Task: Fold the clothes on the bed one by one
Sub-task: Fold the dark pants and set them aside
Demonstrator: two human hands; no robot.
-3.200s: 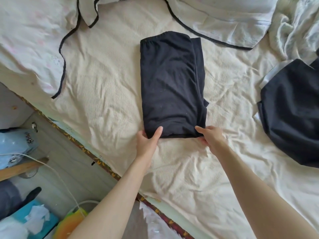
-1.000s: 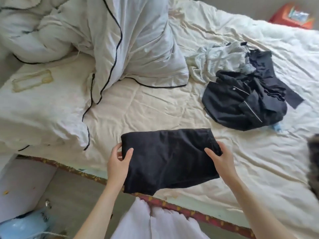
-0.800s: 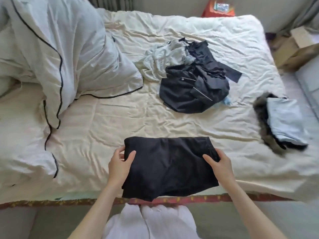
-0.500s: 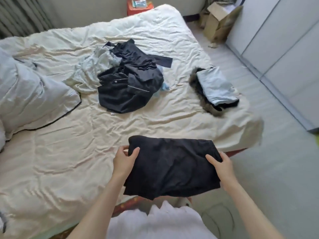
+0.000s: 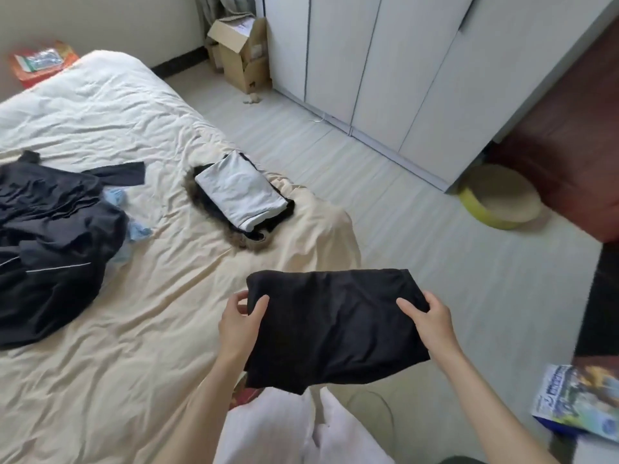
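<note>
Folded garment (image 5: 338, 326) held off the bed's (image 5: 140, 329) corner between left hand (image 5: 239, 324) and right hand (image 5: 432, 324), folded stack (image 5: 239, 192) on the bed beyond, unfolded heap (image 5: 53, 242) to its left, wardrobe (image 5: 385, 61) across the floor (image 5: 418, 212) at right.

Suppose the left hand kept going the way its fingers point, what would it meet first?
Probably the folded pile near the bed's corner. The left hand, gripping the folded black garment, points up and away over bare sheet; depth is unclear.

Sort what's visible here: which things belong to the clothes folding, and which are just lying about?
Job: folded black garment, held by left hand and right hand; stack of folded clothes; unfolded dark clothes pile; bed.

Lying about: cardboard box, yellow basin, wardrobe.
</note>
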